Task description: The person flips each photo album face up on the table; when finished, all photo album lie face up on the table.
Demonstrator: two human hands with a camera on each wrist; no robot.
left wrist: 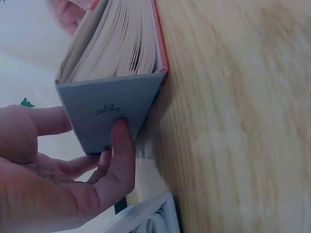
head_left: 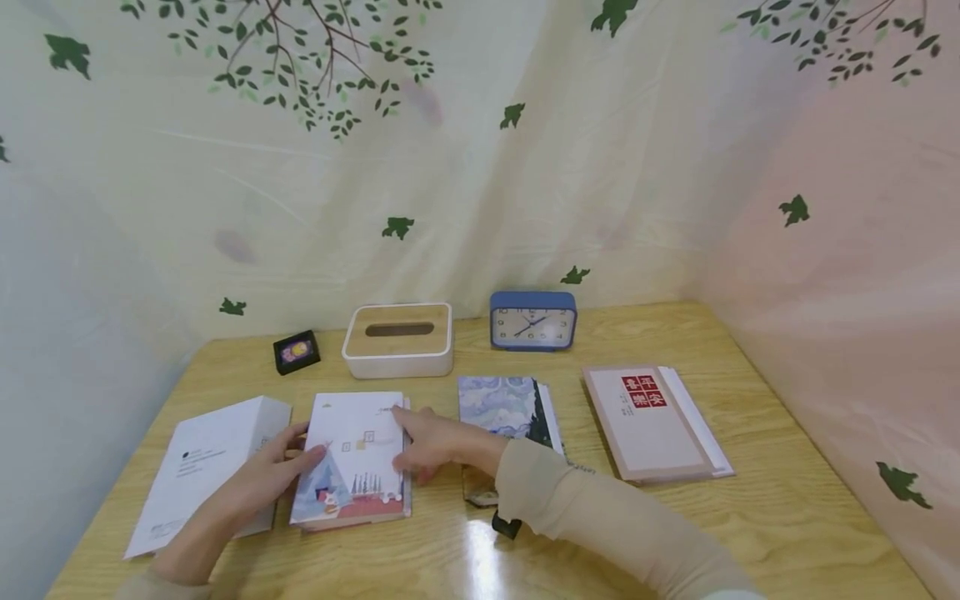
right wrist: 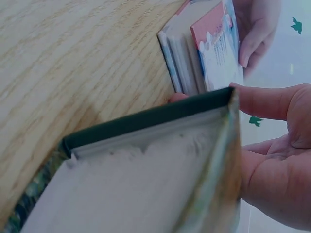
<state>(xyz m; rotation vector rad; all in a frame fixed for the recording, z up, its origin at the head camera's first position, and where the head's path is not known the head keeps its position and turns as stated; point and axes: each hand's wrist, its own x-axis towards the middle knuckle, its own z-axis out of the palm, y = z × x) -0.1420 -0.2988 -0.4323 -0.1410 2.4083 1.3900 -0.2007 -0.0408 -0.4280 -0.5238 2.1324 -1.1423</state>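
A thick book with a white illustrated cover (head_left: 352, 458) lies on the table between my two hands. My left hand (head_left: 262, 475) grips its left side, thumb over the cover's edge. In the left wrist view, fingers press the plain blue-grey spine (left wrist: 104, 104), and page edges show. My right hand (head_left: 435, 442) holds the opposite edge, index finger near the far corner and thumb lower down. Under my right forearm lies a painted-cover book (head_left: 498, 404), partly hidden. Its dark green edge (right wrist: 150, 121) fills the front of the right wrist view.
A white book (head_left: 202, 467) lies left of my left hand. To the right is a beige book (head_left: 645, 433) with a red label. A white tissue box (head_left: 397, 365) with a wooden top, a blue alarm clock (head_left: 532, 325) and a small black box (head_left: 296, 352) stand along the back.
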